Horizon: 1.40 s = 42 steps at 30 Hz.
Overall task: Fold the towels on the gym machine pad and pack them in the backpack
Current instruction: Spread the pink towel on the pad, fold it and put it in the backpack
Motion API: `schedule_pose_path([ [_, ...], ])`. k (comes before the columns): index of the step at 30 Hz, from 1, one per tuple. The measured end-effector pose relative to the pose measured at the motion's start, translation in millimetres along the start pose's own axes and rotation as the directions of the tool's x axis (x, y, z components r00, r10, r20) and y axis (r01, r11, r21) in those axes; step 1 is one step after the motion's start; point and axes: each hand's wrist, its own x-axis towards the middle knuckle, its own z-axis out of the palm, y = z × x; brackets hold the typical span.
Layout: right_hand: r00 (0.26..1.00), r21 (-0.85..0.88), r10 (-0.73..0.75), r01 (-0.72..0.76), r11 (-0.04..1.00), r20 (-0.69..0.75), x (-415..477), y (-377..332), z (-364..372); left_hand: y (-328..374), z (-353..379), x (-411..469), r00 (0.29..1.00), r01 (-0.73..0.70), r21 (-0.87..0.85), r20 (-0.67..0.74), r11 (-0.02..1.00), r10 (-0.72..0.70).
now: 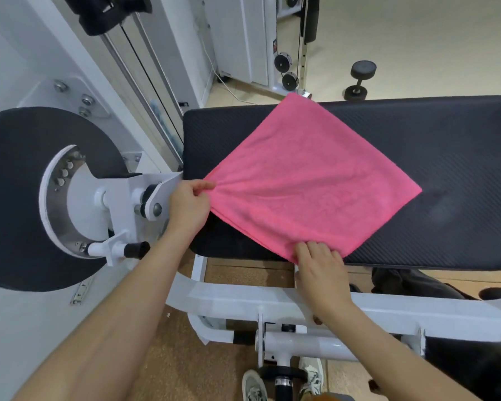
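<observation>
A pink towel lies on the black gym machine pad, turned like a diamond and doubled over, with layered edges showing along its near left side. My left hand pinches the towel's left corner, where the cloth bunches into creases. My right hand grips the near corner at the pad's front edge, fingers on top of the cloth. A dark object lies on the floor under the pad at the right; I cannot tell whether it is the backpack.
A large black round disc on a white pivot stands at the left. The white machine frame runs below the pad. A dumbbell lies on the floor beyond. My shoes show at the bottom.
</observation>
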Motion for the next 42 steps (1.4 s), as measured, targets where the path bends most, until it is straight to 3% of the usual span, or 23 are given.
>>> schedule_pose_path([
  [3,0.996,-0.015,-0.054,0.055,0.998,0.072,-8,8,-13,-24,-5,-22,0.986,-0.143,0.128,0.101,0.981,0.131],
  [6,0.990,-0.028,-0.062,0.066,0.997,0.130,-19,16,-29,-47,-6,-40,0.937,-0.348,0.322,0.159,0.881,0.312],
  [10,0.979,-0.004,-0.117,0.119,0.993,0.167,-32,27,-40,-61,-16,-61,0.924,-0.382,0.469,0.227,0.796,0.309],
  [14,0.976,0.056,-0.106,0.097,0.994,0.190,-36,41,-44,-63,-22,-76,0.867,-0.496,0.667,0.419,0.556,0.271],
  [16,0.977,0.080,-0.081,0.066,0.995,0.197,-35,48,-47,-58,-24,-78,0.837,-0.540,0.614,0.465,0.576,0.290],
  [18,0.978,0.157,0.024,-0.057,0.986,0.208,-31,56,-53,-44,-29,-73,0.828,-0.511,0.409,0.472,0.756,0.304],
  [20,0.946,0.350,0.103,-0.213,0.912,0.308,-25,66,-61,-19,-40,-65,0.884,-0.270,0.078,0.414,0.960,0.215],
  [21,0.921,0.458,0.129,-0.300,0.837,0.368,-21,72,-65,-8,-45,-62,0.904,-0.145,-0.086,0.394,0.986,0.167],
  [23,0.893,0.589,0.188,-0.416,0.693,0.409,-11,81,-73,9,-46,-53,0.913,-0.061,-0.243,0.378,0.968,0.152],
  [27,0.864,0.692,0.338,-0.502,0.519,0.372,15,93,-84,24,-24,-27,0.918,0.064,-0.386,0.384,0.921,0.098],
  [30,0.838,0.760,0.403,-0.521,0.389,0.368,38,100,-87,35,-1,-2,0.970,0.075,-0.403,0.243,0.912,0.028],
  [34,0.865,0.739,0.363,-0.490,0.463,0.347,58,108,-87,52,23,13,0.995,0.027,-0.347,0.098,0.937,0.008],
  [36,0.884,0.684,0.358,-0.462,0.565,0.301,63,114,-88,55,30,16,0.998,-0.006,-0.297,0.063,0.955,0.026],
  [42,0.911,0.487,0.374,-0.409,0.771,0.173,62,130,-84,49,35,24,0.996,-0.062,-0.259,0.046,0.964,0.077],
])
